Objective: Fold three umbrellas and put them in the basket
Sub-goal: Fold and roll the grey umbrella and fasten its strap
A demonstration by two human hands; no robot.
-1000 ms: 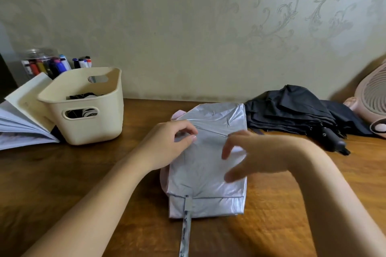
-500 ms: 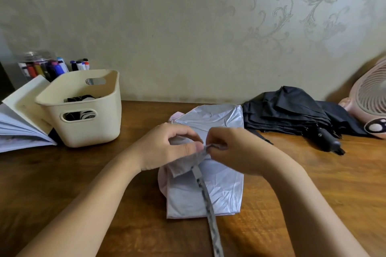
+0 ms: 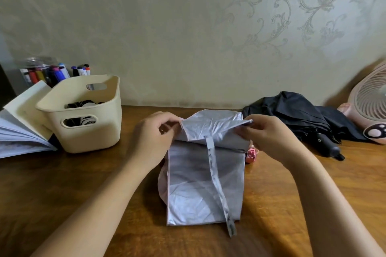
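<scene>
The pink fan (image 3: 369, 108) at the far right is cut by the picture's edge, and only its left part shows. The open book (image 3: 18, 127) runs off the left edge likewise. The marker jar (image 3: 39, 73) stands behind the book and the basket (image 3: 94, 137), so its lower part is hidden. The basket's walls hide most of the black-and-white thing (image 3: 83, 104) inside, and I cannot tell what it is. The left grip (image 3: 152, 137) and right grip (image 3: 269, 137) pinch the raised fold of the silver umbrella (image 3: 198, 183), which covers some of their fingertips. A small pink part (image 3: 251, 155) peeks from under that fold at the right, mostly covered. The print on the strap (image 3: 217, 181) is too small to read. The right grip hides the black umbrella's (image 3: 292, 115) near left edge.
</scene>
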